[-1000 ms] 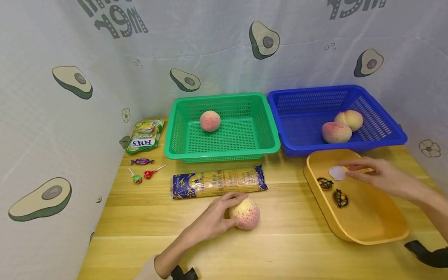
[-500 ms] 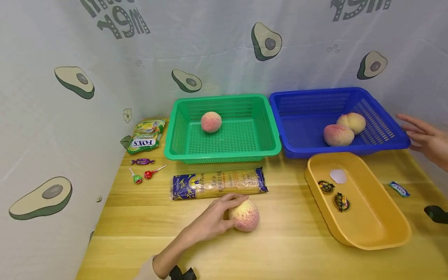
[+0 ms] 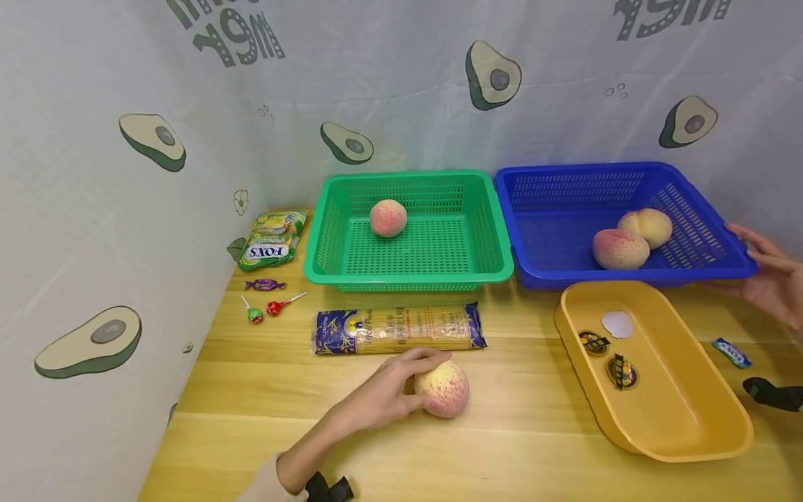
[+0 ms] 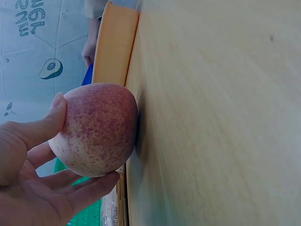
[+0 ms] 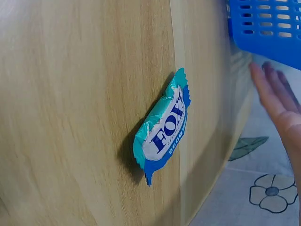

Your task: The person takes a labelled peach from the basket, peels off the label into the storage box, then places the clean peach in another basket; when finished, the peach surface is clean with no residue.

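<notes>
My left hand (image 3: pixel 383 394) grips a yellow-pink peach (image 3: pixel 447 390) on the wooden table, thumb and fingers round its side. In the left wrist view the same peach (image 4: pixel 101 129) shows its speckled red face. At the far right, my right hand (image 3: pixel 774 279) is at the right rim of the blue basket (image 3: pixel 552 240), fingers mostly straight; some are hidden by the rim. Two peaches (image 3: pixel 621 249) lie together in that basket. The right wrist view shows the hand (image 5: pixel 282 108) blurred beside the basket's underside, with a blue-green Fox's candy (image 5: pixel 162 129) lying on the table.
A green basket (image 3: pixel 408 265) with one peach (image 3: pixel 388 218) stands at the back. Before it lies a pack of spaghetti (image 3: pixel 401 330). A yellow tray (image 3: pixel 677 411) holds a shell-shaped piece (image 3: pixel 617 324) and two dark badges. Two lollipops (image 3: pixel 274 307), a purple candy (image 3: pixel 265 284) and a Fox's bag (image 3: pixel 274 239) lie left.
My right hand has left the yellow tray and moved to the blue basket's right side, uncovering the shell-shaped piece and the Fox's candy. My left hand stays on the peach. The head view shifted slightly.
</notes>
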### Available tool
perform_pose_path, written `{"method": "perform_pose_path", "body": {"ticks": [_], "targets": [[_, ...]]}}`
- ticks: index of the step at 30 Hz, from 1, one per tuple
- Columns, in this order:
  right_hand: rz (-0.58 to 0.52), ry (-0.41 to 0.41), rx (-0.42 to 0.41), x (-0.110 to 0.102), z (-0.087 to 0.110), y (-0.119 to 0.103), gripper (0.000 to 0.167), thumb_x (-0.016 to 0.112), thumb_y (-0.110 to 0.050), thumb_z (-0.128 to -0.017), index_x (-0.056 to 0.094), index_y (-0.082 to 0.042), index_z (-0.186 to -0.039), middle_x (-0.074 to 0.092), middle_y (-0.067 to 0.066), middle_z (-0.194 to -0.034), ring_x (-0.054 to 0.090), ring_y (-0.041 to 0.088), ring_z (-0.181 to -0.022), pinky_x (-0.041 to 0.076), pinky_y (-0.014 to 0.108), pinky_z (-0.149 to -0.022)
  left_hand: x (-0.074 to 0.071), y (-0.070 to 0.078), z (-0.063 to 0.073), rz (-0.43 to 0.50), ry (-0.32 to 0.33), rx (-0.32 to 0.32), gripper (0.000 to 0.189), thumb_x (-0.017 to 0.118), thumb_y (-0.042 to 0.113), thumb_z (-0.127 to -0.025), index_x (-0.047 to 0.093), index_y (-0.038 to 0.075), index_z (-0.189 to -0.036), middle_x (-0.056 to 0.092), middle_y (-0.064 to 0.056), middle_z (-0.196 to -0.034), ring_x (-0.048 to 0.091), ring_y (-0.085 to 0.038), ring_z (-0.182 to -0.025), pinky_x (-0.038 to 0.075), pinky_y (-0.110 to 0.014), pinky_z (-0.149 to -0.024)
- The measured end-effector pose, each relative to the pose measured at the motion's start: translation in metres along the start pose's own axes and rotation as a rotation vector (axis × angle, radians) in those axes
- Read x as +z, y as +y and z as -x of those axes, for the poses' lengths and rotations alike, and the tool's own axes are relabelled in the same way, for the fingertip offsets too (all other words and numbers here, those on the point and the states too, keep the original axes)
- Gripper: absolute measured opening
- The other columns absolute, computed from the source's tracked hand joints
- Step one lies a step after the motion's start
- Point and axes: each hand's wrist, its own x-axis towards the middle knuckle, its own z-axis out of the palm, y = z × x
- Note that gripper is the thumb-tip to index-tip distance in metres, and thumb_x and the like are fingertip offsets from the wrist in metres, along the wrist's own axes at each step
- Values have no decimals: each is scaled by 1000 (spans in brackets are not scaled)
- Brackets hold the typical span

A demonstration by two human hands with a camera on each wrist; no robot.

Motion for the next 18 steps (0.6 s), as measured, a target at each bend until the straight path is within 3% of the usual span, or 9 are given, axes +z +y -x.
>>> {"method": "perform_pose_path", "body": {"ticks": [6,10,13,18], "targets": [[57,3,-7,4,-2,4,67,-7,-11,-108,31,-14,-163,48,14,-159,55,45,-137,51,70,-102,-3,6,-3,-14,-7,-3,66,76,9,-93,51,11,-154,54,-10,-153,52,-26,-141,49,-38,-115],[86,21,-25,7,-2,6,66,-5,-10,-108,32,-13,-163,50,15,-157,57,45,-134,53,69,-99,-15,30,-19,17,3,29,64,76,9,-94,51,12,-153,54,-8,-155,54,-24,-140,50,-32,-111],[125,38,-41,8,-3,7,65,-4,-8,-108,32,-13,-162,51,14,-157,59,44,-132,55,68,-97,-29,53,-46,31,76,69,63,75,8,-94,51,9,-153,53,-10,-155,55,-25,-138,51,-30,-108],[199,98,-69,11,-3,10,63,-1,-6,-109,34,-13,-162,53,11,-154,63,41,-129,59,64,-92,-50,75,-115,101,287,82,60,74,13,-96,52,6,-152,59,-14,-148,62,-26,-126,56,-18,-88]]}}
